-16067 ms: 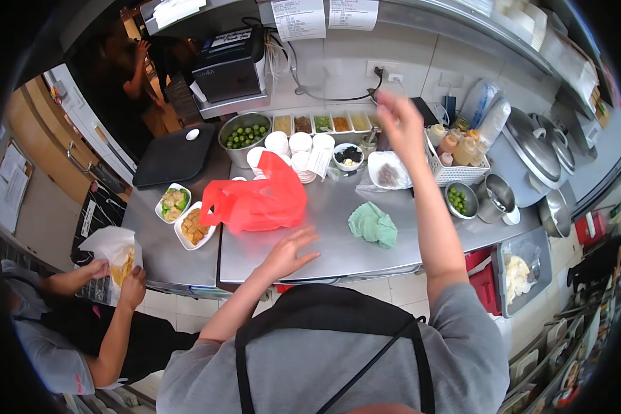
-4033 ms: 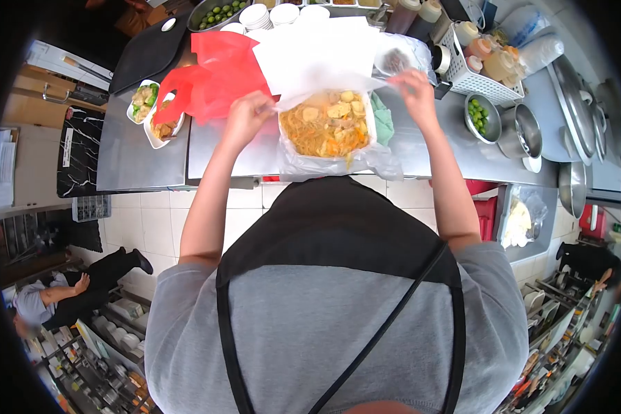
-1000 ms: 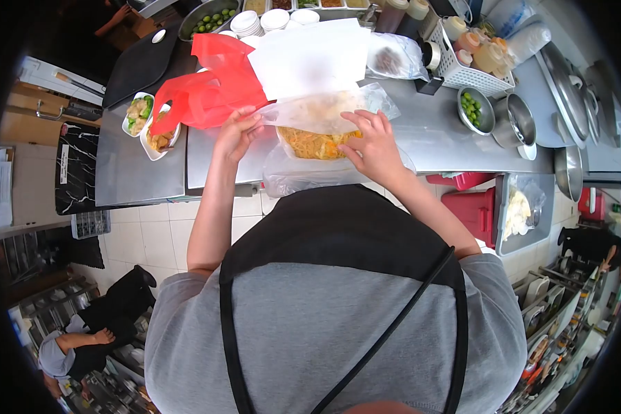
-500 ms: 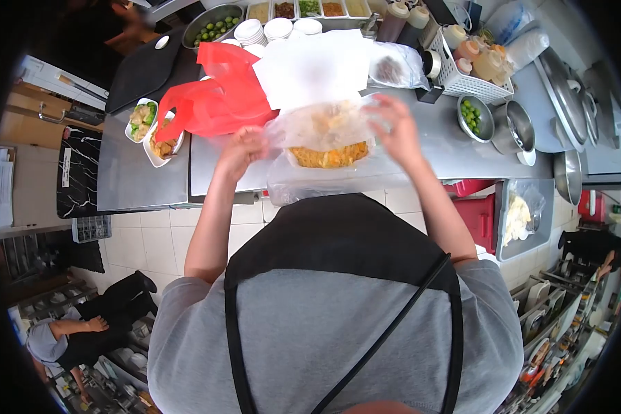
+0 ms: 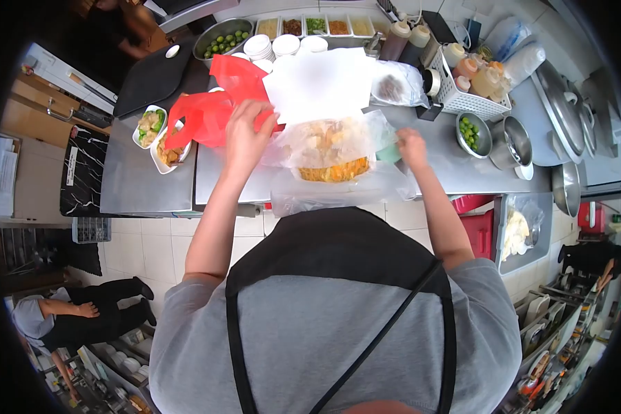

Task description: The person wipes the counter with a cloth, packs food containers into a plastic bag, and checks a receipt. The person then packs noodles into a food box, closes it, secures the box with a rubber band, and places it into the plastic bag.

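Noodle tray half under clear plastic, a hand at each side

Head view. Tray of orange-yellow noodles (image 5: 334, 170) at the counter's (image 5: 438, 159) near edge, midway between the hands. Translucent plastic sheet (image 5: 324, 141) over its far part; noodles show at the near side. More clear plastic bunched in front. White paper (image 5: 319, 84) just beyond.

Left hand (image 5: 250, 131): raised at the sheet's left, partly over the red plastic bag (image 5: 203, 119). Fingers bent, thumb apart, moderately wide; no grip visible.

Right hand (image 5: 412, 148): at the right, beside the green cloth (image 5: 388, 153). Fingers drawn in, narrow; cannot tell whether they pinch anything.

Farther left, two white dishes of food (image 5: 150, 127) (image 5: 170, 152). Right: steel bowl of green citrus (image 5: 473, 134), beside a steel pot (image 5: 510, 143).
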Available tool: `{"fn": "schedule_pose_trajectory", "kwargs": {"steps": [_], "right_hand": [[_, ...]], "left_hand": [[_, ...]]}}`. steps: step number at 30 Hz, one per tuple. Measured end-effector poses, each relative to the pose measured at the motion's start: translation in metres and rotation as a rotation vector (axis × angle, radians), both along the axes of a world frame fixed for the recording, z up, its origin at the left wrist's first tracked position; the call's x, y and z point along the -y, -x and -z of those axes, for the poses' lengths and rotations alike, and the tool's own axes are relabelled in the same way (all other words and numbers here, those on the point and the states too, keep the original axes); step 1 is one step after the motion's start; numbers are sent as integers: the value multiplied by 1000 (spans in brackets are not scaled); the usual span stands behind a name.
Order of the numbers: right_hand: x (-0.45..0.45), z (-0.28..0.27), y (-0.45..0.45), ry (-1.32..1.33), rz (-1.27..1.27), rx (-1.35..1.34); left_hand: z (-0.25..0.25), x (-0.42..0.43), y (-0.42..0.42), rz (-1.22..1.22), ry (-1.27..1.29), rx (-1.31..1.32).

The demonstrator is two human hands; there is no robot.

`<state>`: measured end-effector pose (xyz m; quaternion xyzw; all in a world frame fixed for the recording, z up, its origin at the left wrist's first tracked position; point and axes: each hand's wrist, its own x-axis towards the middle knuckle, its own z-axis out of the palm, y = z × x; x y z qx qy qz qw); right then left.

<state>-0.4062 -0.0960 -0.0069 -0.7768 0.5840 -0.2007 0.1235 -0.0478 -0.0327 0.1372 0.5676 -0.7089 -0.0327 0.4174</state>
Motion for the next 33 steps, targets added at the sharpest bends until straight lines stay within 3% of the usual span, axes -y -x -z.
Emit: {"fn": "schedule_pose_trajectory", "kwargs": {"steps": [2, 3, 5, 7, 9, 11, 13, 17, 19, 25, 27, 29, 32, 33], "right_hand": [[13, -31, 12, 224, 75, 147], [15, -62, 3, 352, -15, 203], [16, -120, -33, 509, -211, 283], [25, -138, -76, 538, -420, 283], [35, -139, -126, 717, -629, 82], [49, -118, -154, 816, -707, -28], [64, -84, -164, 567, -775, -181], [76, -68, -143, 564, -742, -196], [78, -65, -124, 402, -696, -269], [74, -65, -83, 425, -540, -271], [57, -76, -61, 397, -337, -314], [32, -111, -40, 193, -199, -272], [21, -98, -3, 88, -170, -224], [22, -85, 8, -86, -218, -338]], "left_hand": [[-27, 20, 14, 11, 176, 101], [-35, 31, 18, 24, 335, 205], [-35, 69, 22, 73, 337, 249], [-32, 101, 25, 130, 342, 294], [-28, 122, 30, 104, -320, 362], [-16, 137, 28, 120, -316, 348], [-16, 140, 28, 134, -321, 336], [-15, 133, 29, 83, -352, 280], [-12, 132, 33, 119, -257, 295], [-19, 139, 30, 130, -329, 282], [-21, 143, 23, 134, -386, 235], [-19, 147, 16, 184, -409, 185], [-11, 155, 6, 343, -411, 104], [-12, 154, 6, 338, -409, 101]]}}
